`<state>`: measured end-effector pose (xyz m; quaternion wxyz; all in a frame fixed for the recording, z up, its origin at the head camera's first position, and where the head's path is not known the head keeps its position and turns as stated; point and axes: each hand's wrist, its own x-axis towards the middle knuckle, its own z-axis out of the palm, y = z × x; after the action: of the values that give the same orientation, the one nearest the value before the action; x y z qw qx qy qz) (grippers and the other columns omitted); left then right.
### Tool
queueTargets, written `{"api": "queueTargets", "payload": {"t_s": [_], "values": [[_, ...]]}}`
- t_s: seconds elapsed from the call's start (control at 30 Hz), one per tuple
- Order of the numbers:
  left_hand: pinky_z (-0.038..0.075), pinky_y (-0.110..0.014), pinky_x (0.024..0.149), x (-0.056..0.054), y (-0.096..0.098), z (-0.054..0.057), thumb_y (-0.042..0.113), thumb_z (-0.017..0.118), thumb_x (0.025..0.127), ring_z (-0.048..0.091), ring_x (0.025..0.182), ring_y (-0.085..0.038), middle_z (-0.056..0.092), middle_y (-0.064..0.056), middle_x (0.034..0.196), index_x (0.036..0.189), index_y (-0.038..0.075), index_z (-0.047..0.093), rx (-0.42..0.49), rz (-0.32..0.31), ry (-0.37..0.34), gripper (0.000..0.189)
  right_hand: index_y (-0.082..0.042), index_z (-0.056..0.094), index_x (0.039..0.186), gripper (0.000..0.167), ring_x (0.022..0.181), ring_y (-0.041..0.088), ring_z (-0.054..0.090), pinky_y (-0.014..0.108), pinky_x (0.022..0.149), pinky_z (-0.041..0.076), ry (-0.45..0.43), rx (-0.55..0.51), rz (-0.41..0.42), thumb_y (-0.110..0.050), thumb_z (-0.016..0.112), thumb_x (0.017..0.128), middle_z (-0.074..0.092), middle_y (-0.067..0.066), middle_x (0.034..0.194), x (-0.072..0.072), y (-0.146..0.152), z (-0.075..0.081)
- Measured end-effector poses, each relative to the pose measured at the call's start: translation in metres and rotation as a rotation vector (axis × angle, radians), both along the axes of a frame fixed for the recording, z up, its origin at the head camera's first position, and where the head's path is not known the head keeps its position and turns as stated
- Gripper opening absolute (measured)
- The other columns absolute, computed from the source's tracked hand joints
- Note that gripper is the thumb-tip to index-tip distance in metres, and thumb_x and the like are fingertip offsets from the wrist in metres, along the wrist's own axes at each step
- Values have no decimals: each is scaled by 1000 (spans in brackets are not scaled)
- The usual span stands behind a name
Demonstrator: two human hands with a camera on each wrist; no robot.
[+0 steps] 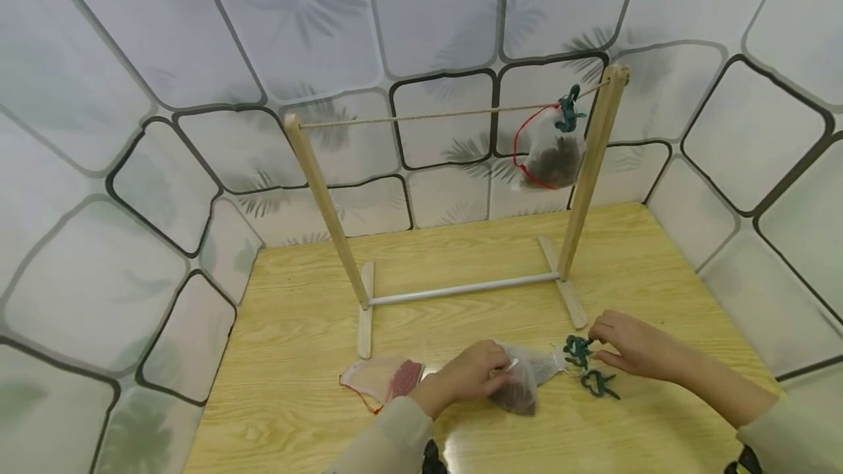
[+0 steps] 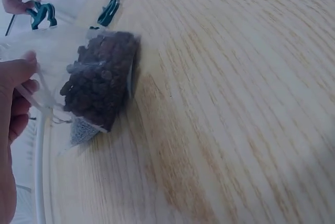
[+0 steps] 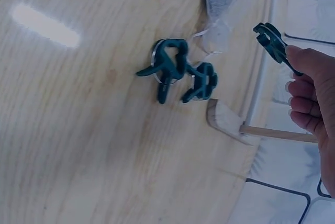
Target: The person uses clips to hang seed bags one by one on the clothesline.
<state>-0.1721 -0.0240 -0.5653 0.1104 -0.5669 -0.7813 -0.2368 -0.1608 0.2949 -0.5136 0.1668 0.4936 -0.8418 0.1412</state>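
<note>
Nearest camera, with left hand (image 1: pixel 470 370): pinching dark bag (image 2: pixel 99 82) near its top, between hands. With right hand (image 1: pixel 628 346): pinching clip (image 3: pixel 277 49), right of bag. Nearer bag with left; can't tell long axis.

Rack (image 1: pixel 464 288) on worktop (image 1: pixel 672 291), mid-frame; hanging bag (image 1: pixel 556 161) on its rope (image 1: pixel 421 117), upper right. Before rack, lower centre: pouch (image 1: pixel 377 380) left, second bag (image 1: pixel 522 392) middle, clips (image 1: pixel 598 384) right.
</note>
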Motion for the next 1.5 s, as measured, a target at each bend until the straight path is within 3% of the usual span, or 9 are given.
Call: {"api": "queueTargets", "payload": {"t_s": [0.1,0.3,0.5,0.8,1.1,1.5], "values": [[42,-17,68,-2,-1,2,19,72,84,51,68,-8,58,4,74,79,11,61,48,-8,54,15,-10,61,88,20,71,4,46,17,58,38,0,13,-1,-29,69,86,55,-6,81,-2,-2,8],[43,-15,72,-8,-2,9,20,70,85,52,71,-4,61,7,76,81,13,64,75,-16,182,9,-9,61,87,39,69,8,48,20,57,41,45,23,10,-41,40,98,56,-3,80,-8,-5,22],[44,-18,72,-18,-4,22,17,70,85,54,71,-6,61,6,75,80,14,64,141,-5,243,9,-9,62,88,47,71,11,50,24,59,43,91,34,-9,-42,31,99,56,-3,80,-14,-9,40],[46,-22,70,-35,-8,45,13,71,81,55,70,-10,62,2,76,80,10,64,235,75,293,7,-6,62,87,46,69,14,51,26,60,43,185,-29,36,-38,32,101,56,0,79,-29,-22,75],[46,-25,68,-52,-13,72,11,72,82,55,68,-12,60,0,74,78,9,62,328,134,323,10,-5,63,87,50,72,15,55,29,63,47,250,-31,26,-40,29,101,58,1,80,-41,-36,117],[45,-27,70,-66,-17,108,11,73,80,54,70,-15,61,-1,76,77,9,61,366,202,328,13,-4,62,85,48,71,20,57,33,62,49,316,-55,51,-34,28,102,59,4,80,-50,-53,147]]}}
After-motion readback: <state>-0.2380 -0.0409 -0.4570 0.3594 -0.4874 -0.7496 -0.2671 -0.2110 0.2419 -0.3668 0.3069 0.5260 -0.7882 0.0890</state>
